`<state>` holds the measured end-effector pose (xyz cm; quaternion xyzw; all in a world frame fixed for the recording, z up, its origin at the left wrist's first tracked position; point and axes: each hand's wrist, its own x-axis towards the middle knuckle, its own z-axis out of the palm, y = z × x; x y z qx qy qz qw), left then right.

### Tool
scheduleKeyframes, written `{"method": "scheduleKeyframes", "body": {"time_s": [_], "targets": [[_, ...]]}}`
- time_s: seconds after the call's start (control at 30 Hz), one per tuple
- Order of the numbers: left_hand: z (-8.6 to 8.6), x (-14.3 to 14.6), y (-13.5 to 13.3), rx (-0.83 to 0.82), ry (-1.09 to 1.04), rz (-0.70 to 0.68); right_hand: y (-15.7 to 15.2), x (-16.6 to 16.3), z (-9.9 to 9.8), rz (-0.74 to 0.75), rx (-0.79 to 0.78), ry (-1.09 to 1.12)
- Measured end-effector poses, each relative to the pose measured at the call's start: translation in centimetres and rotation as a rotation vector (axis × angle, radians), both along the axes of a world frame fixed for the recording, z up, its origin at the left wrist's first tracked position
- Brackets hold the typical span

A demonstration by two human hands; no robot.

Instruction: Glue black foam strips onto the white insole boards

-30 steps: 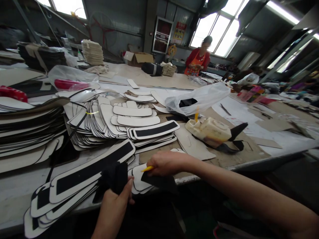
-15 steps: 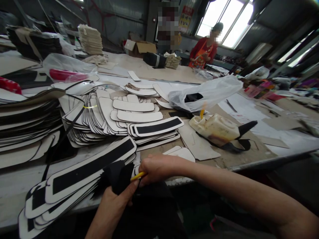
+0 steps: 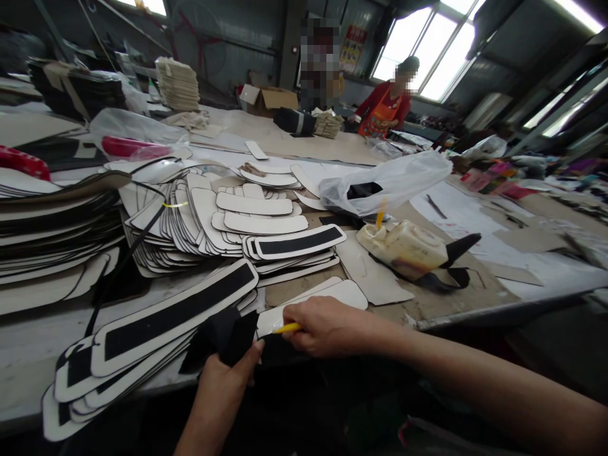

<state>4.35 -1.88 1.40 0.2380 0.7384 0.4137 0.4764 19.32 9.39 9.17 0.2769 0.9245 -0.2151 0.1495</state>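
My left hand [image 3: 223, 377] is closed on black fabric strips [image 3: 232, 335], its thumb pressed at their right end. My right hand [image 3: 320, 326] grips a thin yellow stick [image 3: 289, 328], whose tip points left over a white curved panel [image 3: 332, 292] at the table edge. Whether the stick's tip touches the panel or the black material beneath, I cannot tell. Left of my hands lies a fanned stack of white rounded panels [image 3: 213, 285] with black strips on their faces. A shorter pile with a black-strip panel [image 3: 304, 242] on top sits just beyond.
A cut-open, stained plastic jug [image 3: 418, 244] with a yellow stick in it lies at right. Behind it is a clear plastic bag [image 3: 408, 180]. Stacks of white panels [image 3: 171, 221] fill the left. A person in an orange apron [image 3: 384, 117] stands across the table.
My right hand has moved right with the yellow stick, away from my left thumb. More of the white panel behind it shows. My left hand keeps its hold on the black strips.
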Motion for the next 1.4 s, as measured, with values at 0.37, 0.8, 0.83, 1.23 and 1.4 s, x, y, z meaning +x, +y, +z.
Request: {"method": "scheduleKeyframes", "body": {"time_s": [0.37,0.8,0.83,1.23,1.4], "targets": [[-1.1,-0.2,0.0,-0.022,-0.1,-0.027,2.7,-1.3,-3.0,-0.188,-0.157,0.002],[-1.5,1.4,0.2,0.069,0.14,0.088,2.3,-1.6,-4.4,-0.201,-0.029,-0.076],[-1.2,1.4,0.2,0.032,0.124,0.1,2.3,-1.6,-4.4,-0.2,-0.029,-0.073],[0.3,0.3,-0.4,-0.182,0.176,-0.014,2.1,-1.5,-4.6,-0.246,-0.04,-0.042],[0.0,0.4,-0.6,-0.198,0.149,-0.03,2.1,-1.6,-4.4,-0.267,-0.039,-0.025]]}}
